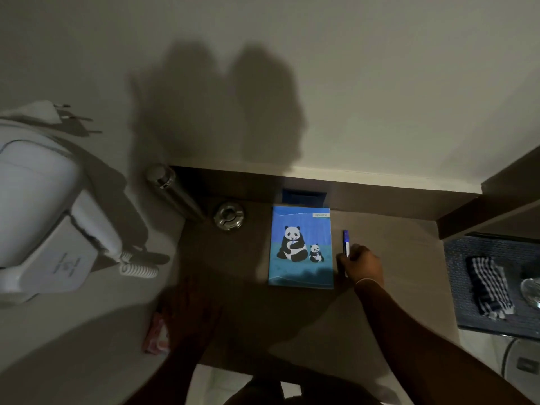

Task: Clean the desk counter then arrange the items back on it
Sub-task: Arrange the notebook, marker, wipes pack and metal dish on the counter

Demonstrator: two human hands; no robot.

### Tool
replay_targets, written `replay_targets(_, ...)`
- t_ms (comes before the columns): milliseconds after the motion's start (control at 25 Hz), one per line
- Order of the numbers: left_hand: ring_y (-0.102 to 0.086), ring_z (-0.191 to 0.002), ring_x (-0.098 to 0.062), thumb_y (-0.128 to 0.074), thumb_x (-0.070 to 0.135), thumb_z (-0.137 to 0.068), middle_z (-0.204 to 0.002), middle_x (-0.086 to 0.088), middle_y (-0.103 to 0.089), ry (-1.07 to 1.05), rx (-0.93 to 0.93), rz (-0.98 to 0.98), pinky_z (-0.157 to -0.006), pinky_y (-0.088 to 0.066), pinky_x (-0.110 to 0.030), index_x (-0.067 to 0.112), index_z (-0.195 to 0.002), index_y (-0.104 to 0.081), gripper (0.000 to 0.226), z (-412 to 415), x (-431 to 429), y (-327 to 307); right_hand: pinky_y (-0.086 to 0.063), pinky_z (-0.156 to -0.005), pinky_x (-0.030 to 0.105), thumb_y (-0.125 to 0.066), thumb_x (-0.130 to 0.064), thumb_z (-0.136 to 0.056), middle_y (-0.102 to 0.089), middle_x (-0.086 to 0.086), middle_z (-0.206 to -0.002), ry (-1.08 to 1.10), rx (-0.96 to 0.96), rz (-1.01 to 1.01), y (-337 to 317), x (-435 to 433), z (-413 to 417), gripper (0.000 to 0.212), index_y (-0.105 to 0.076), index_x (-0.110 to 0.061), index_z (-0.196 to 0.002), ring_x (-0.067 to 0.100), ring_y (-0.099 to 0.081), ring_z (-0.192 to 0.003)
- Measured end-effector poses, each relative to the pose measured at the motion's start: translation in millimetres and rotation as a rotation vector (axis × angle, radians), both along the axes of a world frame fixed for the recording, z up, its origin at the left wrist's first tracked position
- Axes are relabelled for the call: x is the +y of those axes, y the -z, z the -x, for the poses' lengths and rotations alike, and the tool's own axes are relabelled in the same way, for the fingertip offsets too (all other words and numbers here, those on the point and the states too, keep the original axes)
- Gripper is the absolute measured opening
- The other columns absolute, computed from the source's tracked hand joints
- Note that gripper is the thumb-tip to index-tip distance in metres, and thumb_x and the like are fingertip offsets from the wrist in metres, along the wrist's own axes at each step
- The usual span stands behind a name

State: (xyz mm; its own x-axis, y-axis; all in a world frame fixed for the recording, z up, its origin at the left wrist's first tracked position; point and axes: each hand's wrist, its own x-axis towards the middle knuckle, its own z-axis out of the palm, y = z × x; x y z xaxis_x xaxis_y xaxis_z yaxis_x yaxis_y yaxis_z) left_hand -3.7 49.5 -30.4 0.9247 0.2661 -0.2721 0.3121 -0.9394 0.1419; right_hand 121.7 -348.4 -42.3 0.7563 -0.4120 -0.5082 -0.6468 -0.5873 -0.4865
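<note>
A blue notebook with two pandas on its cover lies flat on the brown desk counter. Just right of it lies a blue and white pen, and my right hand has its fingers closed around the pen's near end. My left hand rests flat on the counter at the left, blurred and in shadow, next to a small pink and red packet. A steel ashtray and a steel bottle stand at the back left.
A white wall-mounted hair dryer with a coiled cord hangs at the left. A dark blue box sits behind the notebook. To the right, a lower tray holds a checked cloth and a glass. The wall rises behind.
</note>
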Motion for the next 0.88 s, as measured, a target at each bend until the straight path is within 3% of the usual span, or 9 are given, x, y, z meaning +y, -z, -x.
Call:
replay_targets(160,-0.026,-0.15,-0.036,-0.052,0.09,-0.066,-0.166,-0.014,-0.017,-0.215,0.231,-0.005,-0.118,-0.029,-0.06,0.018,-0.159,-0.01,0.126,47.7,42.3,-0.6,-0.05,-0.081,0.038,-0.067,-0.051,-0.095,-0.071,0.011,-0.099,0.063,-0.064,0.038,1.7,-1.1,6.8,0.037,-0.066,-0.015,-0.1,0.03,-0.066,-0.09)
replay_targets(240,-0.02,-0.153,-0.035,-0.053,0.092,-0.062,-0.169,-0.011,-0.006,-0.201,0.325,0.042,-0.119,-0.033,-0.053,0.024,-0.161,-0.007,0.129,57.8,50.3,-4.6,-0.049,-0.081,0.039,-0.061,-0.054,-0.098,-0.069,0.013,-0.106,0.078,-0.067,0.082,3.3,-2.5,14.2,0.042,-0.066,-0.014,-0.108,0.03,-0.063,-0.09)
replay_targets(360,-0.021,-0.152,-0.036,-0.032,0.093,-0.054,-0.168,-0.012,-0.004,-0.137,0.348,-0.008,-0.119,-0.034,-0.049,0.035,-0.159,-0.013,0.122,58.4,55.5,-9.9,-0.052,-0.079,0.04,-0.053,-0.055,-0.101,-0.067,0.013,-0.106,0.024,-0.084,0.13,4.8,-1.5,29.6,0.042,-0.064,-0.016,-0.107,0.028,-0.062,-0.087)
replay_targets(520,-0.019,-0.151,-0.042,-0.062,0.083,-0.069,-0.166,-0.017,-0.007,-0.212,0.361,0.037,-0.121,-0.029,-0.054,0.035,-0.16,-0.01,0.115,51.9,47.7,-7.1,-0.056,-0.078,0.041,-0.051,-0.046,-0.106,-0.066,0.01,-0.105,-0.084,-0.171,0.07,-3.3,19.1,57.9,0.031,-0.063,-0.017,-0.107,0.023,-0.064,-0.086)
replay_targets(640,-0.025,-0.148,-0.043,-0.072,0.08,-0.064,-0.164,-0.02,-0.014,-0.298,0.365,0.143,-0.119,-0.03,-0.058,0.025,-0.16,-0.006,0.128,33.8,16.6,-10.5,-0.058,-0.092,0.043,-0.055,-0.032,-0.107,-0.069,0.008,-0.118,-0.212,-0.109,-0.194,-14.2,57.5,82.8,0.023,-0.065,-0.015,-0.119,0.023,-0.068,-0.105)
replay_targets(760,-0.04,-0.138,-0.035,-0.08,0.068,-0.065,-0.155,-0.013,-0.034,-0.214,0.178,0.315,-0.112,-0.04,-0.054,0.026,-0.155,-0.026,0.113,12.2,-48.4,-16.0,-0.055,-0.108,0.045,-0.058,-0.031,-0.108,-0.07,0.01,-0.129,-0.415,0.106,-0.507,-22.3,107.5,101.5,0.029,-0.069,-0.012,-0.127,0.025,-0.067,-0.12)
replay_targets(880,-0.034,-0.139,-0.032,-0.079,0.053,-0.072,-0.155,-0.009,-0.027,-0.143,0.225,0.468,-0.114,-0.039,-0.05,0.035,-0.154,-0.025,0.1,-9.4,-117.7,-20.5,-0.06,-0.101,0.038,-0.063,-0.032,-0.105,-0.071,0.006,-0.13,-0.133,0.278,-0.892,-29.4,130.4,117.2,0.034,-0.063,-0.02,-0.137,0.023,-0.07,-0.119)
